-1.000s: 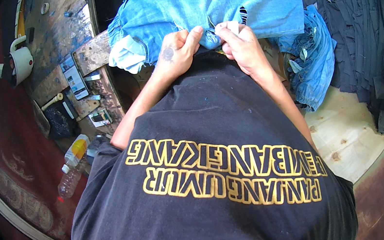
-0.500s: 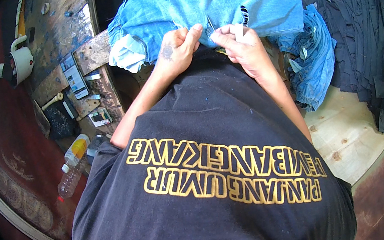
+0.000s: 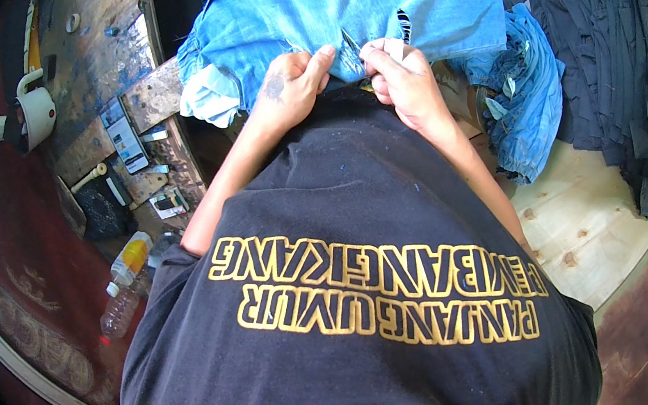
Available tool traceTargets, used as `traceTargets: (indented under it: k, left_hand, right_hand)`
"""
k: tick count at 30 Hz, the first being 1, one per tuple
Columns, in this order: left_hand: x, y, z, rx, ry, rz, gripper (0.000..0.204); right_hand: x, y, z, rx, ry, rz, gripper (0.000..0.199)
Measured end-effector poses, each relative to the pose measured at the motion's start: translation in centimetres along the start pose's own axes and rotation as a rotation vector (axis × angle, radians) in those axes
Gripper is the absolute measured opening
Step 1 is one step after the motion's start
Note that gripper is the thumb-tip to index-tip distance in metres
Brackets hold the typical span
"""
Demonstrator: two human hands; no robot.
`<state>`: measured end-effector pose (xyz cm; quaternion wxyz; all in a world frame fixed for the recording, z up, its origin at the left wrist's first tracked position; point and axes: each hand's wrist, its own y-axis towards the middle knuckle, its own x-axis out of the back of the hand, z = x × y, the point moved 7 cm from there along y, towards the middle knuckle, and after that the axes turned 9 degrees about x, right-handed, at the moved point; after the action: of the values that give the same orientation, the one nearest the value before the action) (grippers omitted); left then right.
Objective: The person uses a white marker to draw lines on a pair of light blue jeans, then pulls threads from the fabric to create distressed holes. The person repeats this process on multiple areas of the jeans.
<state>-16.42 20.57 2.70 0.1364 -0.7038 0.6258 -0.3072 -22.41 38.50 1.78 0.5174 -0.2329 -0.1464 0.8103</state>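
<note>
Light-blue denim jeans (image 3: 446, 7) lie across my lap in front of me, with ragged holes in the fabric. My left hand (image 3: 293, 87) is closed at their near edge, thumb pressed over curled fingers on a fold of denim. Just right of it, my right hand (image 3: 402, 80) is closed too, thumb and forefinger pinching beside a torn slit (image 3: 350, 41). A small flat white piece (image 3: 396, 50) sticks up between its fingers; its kind cannot be made out. Another frayed hole (image 3: 403, 25) shows dark gaps beyond the right hand. White pocket cloth (image 3: 208, 96) hangs out at the left end.
At left stands a stained wooden bench (image 3: 92, 53) with a phone (image 3: 122, 135) and a white pot-like container (image 3: 38, 110). Plastic bottles (image 3: 119, 306) lie below it. On the right are crumpled blue denim (image 3: 529, 99), a dark garment pile (image 3: 600, 47) and a plywood sheet (image 3: 592, 223).
My right hand has turned slightly and its fingers have curled in more. The slit beside it looks a little wider. My left hand keeps its grip, and the whole view has shifted slightly.
</note>
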Motion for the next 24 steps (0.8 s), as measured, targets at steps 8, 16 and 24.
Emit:
traceTargets:
  k: [8, 16, 24]
  left_hand:
    - [-0.2, 0.3, -2.7, 0.189, -0.325, 0.069, 0.036]
    - [-0.5, 1.1, -6.6, -0.3, 0.155, -0.062, 0.022]
    - [0.9, 2.2, -5.7, -0.35, 0.487, -0.29, 0.02]
  right_hand:
    - [0.7, 0.3, 0.8, -0.022, -0.058, -0.002, 0.014]
    - [1.1, 0.4, 0.6, -0.021, 0.083, -0.04, 0.014]
    - [2.8, 0.3, 3.2, 0.266, -0.271, -0.014, 0.024]
